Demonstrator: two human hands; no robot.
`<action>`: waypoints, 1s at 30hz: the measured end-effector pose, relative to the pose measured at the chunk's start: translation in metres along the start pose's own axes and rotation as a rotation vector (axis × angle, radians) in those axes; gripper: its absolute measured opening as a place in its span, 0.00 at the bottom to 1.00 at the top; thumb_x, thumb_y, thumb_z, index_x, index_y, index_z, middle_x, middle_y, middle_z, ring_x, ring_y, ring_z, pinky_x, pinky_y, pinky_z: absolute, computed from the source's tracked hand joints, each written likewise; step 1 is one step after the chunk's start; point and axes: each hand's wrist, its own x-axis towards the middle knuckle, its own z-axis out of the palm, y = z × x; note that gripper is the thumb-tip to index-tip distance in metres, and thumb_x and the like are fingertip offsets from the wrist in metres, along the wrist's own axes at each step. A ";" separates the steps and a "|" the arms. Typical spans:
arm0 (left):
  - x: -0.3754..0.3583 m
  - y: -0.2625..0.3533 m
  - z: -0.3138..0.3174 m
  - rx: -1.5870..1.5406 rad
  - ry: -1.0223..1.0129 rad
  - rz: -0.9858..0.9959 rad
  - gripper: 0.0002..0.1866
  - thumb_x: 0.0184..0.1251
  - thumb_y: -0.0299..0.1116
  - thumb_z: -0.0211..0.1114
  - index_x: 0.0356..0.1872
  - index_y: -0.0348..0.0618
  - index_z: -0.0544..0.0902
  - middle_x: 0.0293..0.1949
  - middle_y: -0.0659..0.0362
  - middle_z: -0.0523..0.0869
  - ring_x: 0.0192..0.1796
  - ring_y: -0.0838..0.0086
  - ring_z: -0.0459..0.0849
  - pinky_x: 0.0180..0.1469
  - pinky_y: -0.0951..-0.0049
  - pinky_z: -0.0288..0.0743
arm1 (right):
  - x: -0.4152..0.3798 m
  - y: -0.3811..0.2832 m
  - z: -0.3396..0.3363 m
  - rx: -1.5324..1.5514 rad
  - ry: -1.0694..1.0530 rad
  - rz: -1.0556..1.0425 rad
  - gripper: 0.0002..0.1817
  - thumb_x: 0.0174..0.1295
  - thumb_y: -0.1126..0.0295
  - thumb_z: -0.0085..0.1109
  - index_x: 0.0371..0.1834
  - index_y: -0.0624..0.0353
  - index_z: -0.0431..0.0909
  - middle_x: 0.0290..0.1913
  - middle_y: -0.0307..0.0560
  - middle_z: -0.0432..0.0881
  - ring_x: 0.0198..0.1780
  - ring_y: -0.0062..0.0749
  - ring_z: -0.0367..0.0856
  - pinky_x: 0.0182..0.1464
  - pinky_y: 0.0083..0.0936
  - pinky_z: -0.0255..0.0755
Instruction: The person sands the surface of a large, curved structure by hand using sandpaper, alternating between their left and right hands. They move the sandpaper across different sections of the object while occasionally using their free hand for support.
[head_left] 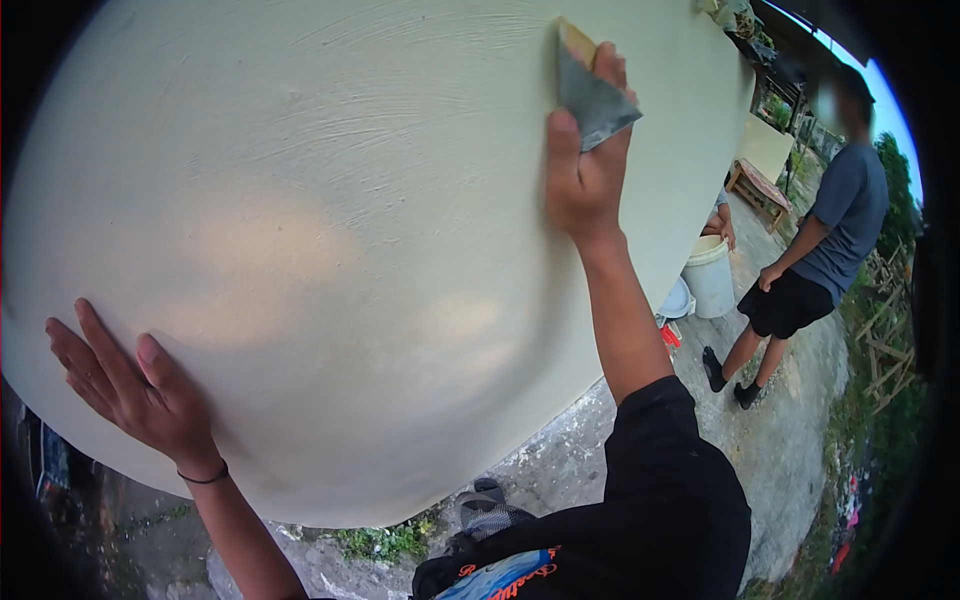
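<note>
The wall (pixel 330 230) lies bare between both hands, open for passing. At right, a bucket (pixel 710 277) and a standing person (pixel 820 240) block the ground.

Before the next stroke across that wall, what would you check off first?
1. Right hand grips the sanding pad: ok.
2. Pad flat against the wall: cannot tell, one corner seems lifted.
3. Left hand braced open on the wall: ok.
4. Bystander away from the arm's sweep: ok.
5. White bucket clear of the feet: ok.
6. Footing below: cannot tell, hidden.
</note>
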 end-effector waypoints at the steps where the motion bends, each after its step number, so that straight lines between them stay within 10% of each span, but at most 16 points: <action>1: 0.001 0.001 -0.004 0.004 -0.023 0.006 0.26 0.75 0.49 0.41 0.68 0.51 0.68 0.72 0.56 0.62 0.75 0.64 0.56 0.73 0.55 0.44 | 0.014 0.012 0.001 0.057 0.068 0.118 0.26 0.71 0.57 0.42 0.68 0.56 0.64 0.73 0.54 0.57 0.75 0.50 0.48 0.74 0.44 0.32; 5: 0.000 0.000 -0.002 -0.001 -0.022 -0.006 0.27 0.73 0.50 0.41 0.68 0.51 0.68 0.72 0.57 0.62 0.75 0.65 0.56 0.74 0.55 0.41 | 0.035 -0.014 0.017 -0.054 0.145 0.250 0.26 0.72 0.57 0.41 0.70 0.55 0.62 0.75 0.54 0.52 0.75 0.54 0.46 0.73 0.45 0.33; 10: 0.000 0.002 0.001 0.000 -0.028 -0.039 0.27 0.73 0.49 0.41 0.68 0.50 0.69 0.72 0.56 0.62 0.75 0.65 0.55 0.74 0.56 0.41 | -0.044 -0.034 0.005 -0.156 -0.244 -0.175 0.20 0.70 0.56 0.43 0.64 0.38 0.72 0.73 0.47 0.59 0.76 0.35 0.49 0.75 0.42 0.30; 13: 0.000 0.005 -0.003 -0.006 -0.067 -0.053 0.27 0.73 0.47 0.42 0.68 0.48 0.68 0.72 0.54 0.61 0.75 0.62 0.54 0.74 0.54 0.41 | 0.001 0.006 0.003 -0.005 -0.051 -0.018 0.31 0.73 0.57 0.39 0.71 0.68 0.53 0.74 0.53 0.53 0.77 0.42 0.45 0.74 0.36 0.36; 16: -0.001 0.006 -0.005 -0.022 -0.081 -0.074 0.27 0.73 0.45 0.42 0.68 0.45 0.67 0.73 0.53 0.60 0.75 0.58 0.54 0.73 0.52 0.42 | 0.037 -0.002 0.010 0.127 0.006 0.246 0.30 0.74 0.57 0.39 0.72 0.67 0.52 0.74 0.55 0.54 0.77 0.43 0.44 0.74 0.37 0.38; 22: 0.015 0.005 -0.034 -0.359 -0.080 -0.135 0.28 0.73 0.47 0.49 0.65 0.35 0.68 0.67 0.47 0.68 0.69 0.58 0.66 0.69 0.52 0.60 | 0.030 -0.023 0.023 -0.003 0.014 -0.170 0.27 0.73 0.58 0.40 0.69 0.64 0.60 0.73 0.55 0.56 0.75 0.48 0.47 0.74 0.42 0.37; 25: 0.069 0.027 -0.066 -0.707 0.176 0.060 0.28 0.73 0.45 0.46 0.66 0.34 0.64 0.63 0.42 0.70 0.66 0.49 0.69 0.68 0.46 0.60 | 0.027 -0.020 0.023 -0.033 -0.008 -0.167 0.27 0.73 0.59 0.41 0.68 0.65 0.61 0.72 0.56 0.57 0.75 0.49 0.47 0.73 0.40 0.38; 30: 0.072 0.020 -0.091 -0.847 0.006 0.194 0.28 0.73 0.44 0.46 0.66 0.34 0.65 0.64 0.42 0.70 0.67 0.49 0.68 0.69 0.46 0.60 | 0.039 -0.017 0.023 -0.008 0.043 -0.129 0.37 0.68 0.52 0.52 0.71 0.67 0.55 0.74 0.57 0.54 0.75 0.55 0.44 0.74 0.40 0.37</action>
